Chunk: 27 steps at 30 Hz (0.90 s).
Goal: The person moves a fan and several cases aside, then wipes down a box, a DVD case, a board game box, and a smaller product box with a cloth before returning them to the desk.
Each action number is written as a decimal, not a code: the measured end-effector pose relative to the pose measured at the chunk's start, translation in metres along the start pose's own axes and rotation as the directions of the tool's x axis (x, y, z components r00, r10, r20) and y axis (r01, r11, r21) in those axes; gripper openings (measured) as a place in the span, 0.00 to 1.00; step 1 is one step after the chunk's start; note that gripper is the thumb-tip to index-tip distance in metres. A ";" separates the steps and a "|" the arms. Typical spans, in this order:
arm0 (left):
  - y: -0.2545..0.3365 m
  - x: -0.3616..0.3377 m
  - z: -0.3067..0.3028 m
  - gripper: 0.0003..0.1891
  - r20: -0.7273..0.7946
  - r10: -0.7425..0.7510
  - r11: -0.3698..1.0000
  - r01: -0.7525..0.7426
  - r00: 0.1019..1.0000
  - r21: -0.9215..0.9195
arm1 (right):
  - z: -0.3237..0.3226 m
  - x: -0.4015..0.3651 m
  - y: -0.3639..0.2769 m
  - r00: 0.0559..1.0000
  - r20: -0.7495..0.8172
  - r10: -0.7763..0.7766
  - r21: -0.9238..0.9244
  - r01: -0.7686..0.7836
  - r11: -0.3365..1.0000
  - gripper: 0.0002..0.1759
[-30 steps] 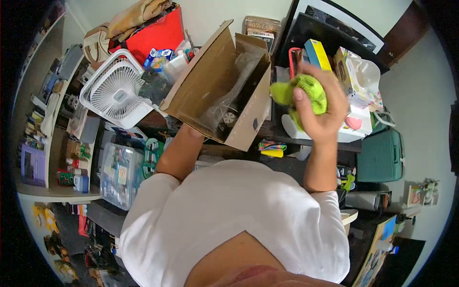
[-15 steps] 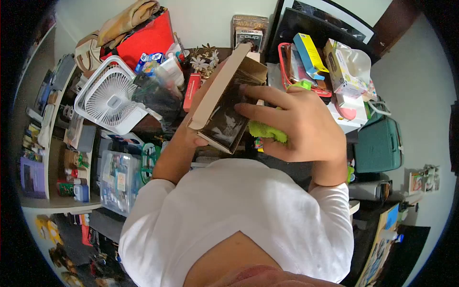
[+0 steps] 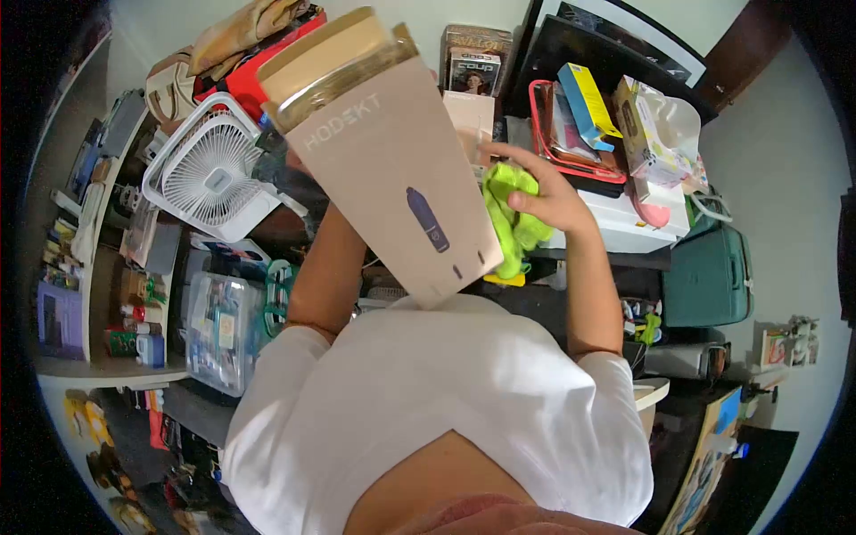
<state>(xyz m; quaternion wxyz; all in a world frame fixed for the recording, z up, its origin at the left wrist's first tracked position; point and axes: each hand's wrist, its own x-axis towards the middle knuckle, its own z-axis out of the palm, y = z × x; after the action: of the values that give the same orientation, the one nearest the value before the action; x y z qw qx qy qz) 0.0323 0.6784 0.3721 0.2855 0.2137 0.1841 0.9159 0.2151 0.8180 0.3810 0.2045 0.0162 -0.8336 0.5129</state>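
Note:
A beige box [image 3: 401, 178] with HODEKT printed on it and a picture of a dark bottle-shaped device is tilted in front of my chest, its open flap end at the upper left. My left forearm [image 3: 328, 272] runs up behind the box, which is held up from behind; the fingers of my left hand are hidden by it. At the box's right side, my right hand [image 3: 546, 198] holds a bright green fuzzy cloth [image 3: 514, 214], with the thumb over the cloth and the fingers partly behind it.
A white fan [image 3: 214, 181] stands at the left, beside shelves [image 3: 98, 259] and a clear plastic bin [image 3: 223, 330]. Toward the right are a red-rimmed tray [image 3: 539, 116], a blue and yellow box [image 3: 584, 105], a tissue box [image 3: 651, 134] and a green case [image 3: 709, 276].
The box has turned from showing its dark inside to showing its printed face. My right hand has moved out of the opening to the right, still with the green cloth.

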 end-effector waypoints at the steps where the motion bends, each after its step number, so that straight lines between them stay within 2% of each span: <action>1: -0.005 -0.001 -0.002 0.38 -0.015 -0.044 0.999 0.044 0.999 0.007 | 0.005 0.003 0.006 0.995 -0.087 -0.048 -0.028 0.045 0.999 0.46; 2: -0.012 -0.002 -0.005 0.38 -0.042 -0.084 0.996 0.085 0.996 0.013 | 0.006 0.005 0.009 0.980 -0.173 -0.096 -0.062 0.086 0.994 0.47; 3: -0.018 -0.004 -0.009 0.37 -0.068 -0.115 0.993 0.117 0.991 0.021 | 0.001 0.010 0.014 0.984 -0.149 -0.100 0.063 0.110 0.992 0.43; 6: -0.026 -0.005 -0.018 0.37 -0.131 -0.143 0.986 0.152 0.981 0.061 | 0.004 0.026 -0.026 0.955 -0.192 -0.226 0.105 0.249 0.963 0.44; 7: -0.025 -0.006 -0.019 0.37 -0.134 -0.139 0.985 0.151 0.981 0.086 | 0.006 0.029 -0.035 0.954 -0.206 -0.217 0.064 0.234 0.970 0.44; 9: -0.014 -0.006 -0.011 0.37 -0.057 -0.085 0.982 0.093 0.995 0.162 | 0.008 0.031 -0.045 0.950 -0.236 -0.202 -0.016 0.204 0.979 0.45; 10: -0.006 -0.009 -0.001 0.37 0.005 -0.045 0.978 0.043 0.999 0.206 | 0.005 0.030 -0.042 0.960 -0.209 -0.187 0.007 0.192 0.981 0.45; 12: 0.014 -0.018 0.024 0.33 0.185 0.027 0.945 -0.085 0.982 0.315 | 0.001 0.028 -0.034 0.978 -0.138 -0.158 0.057 0.167 0.984 0.45; 13: 0.022 -0.022 0.031 0.30 0.271 0.057 0.919 -0.156 0.961 0.361 | 0.003 0.029 -0.039 0.975 -0.144 -0.170 0.013 0.173 0.985 0.45; 16: 0.029 -0.022 0.021 0.22 0.491 0.035 0.687 -0.378 0.870 0.621 | 0.001 0.030 -0.033 0.981 -0.073 -0.180 -0.062 0.176 0.982 0.43; 17: 0.032 -0.021 0.019 0.19 0.467 0.013 0.600 -0.380 0.884 0.703 | 0.003 0.029 -0.036 0.983 -0.071 -0.166 0.033 0.169 0.985 0.42; 19: 0.035 -0.016 0.015 0.14 0.414 -0.023 0.409 -0.370 0.910 0.834 | -0.001 0.029 -0.036 0.988 0.002 -0.152 0.008 0.152 0.988 0.42; 22: 0.042 -0.012 0.026 0.09 0.706 0.033 -0.027 -0.705 0.708 0.708 | -0.006 0.030 -0.034 0.984 0.051 -0.174 -0.078 0.177 0.981 0.42; 25: 0.048 -0.019 0.044 0.08 0.737 0.082 -0.230 -0.706 0.671 0.669 | -0.007 0.028 -0.033 0.979 0.046 -0.198 -0.131 0.203 0.970 0.40; 27: 0.051 -0.015 0.043 0.08 0.713 -0.041 -0.072 -0.713 0.700 0.697 | -0.005 0.026 -0.034 0.981 0.038 -0.191 -0.112 0.194 0.975 0.38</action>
<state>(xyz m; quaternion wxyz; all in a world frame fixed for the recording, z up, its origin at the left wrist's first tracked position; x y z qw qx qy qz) 0.0417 0.6393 0.4272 -0.1641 0.6309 0.6011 0.4623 0.2007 0.8113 0.4216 0.2425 0.0920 -0.8589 0.4416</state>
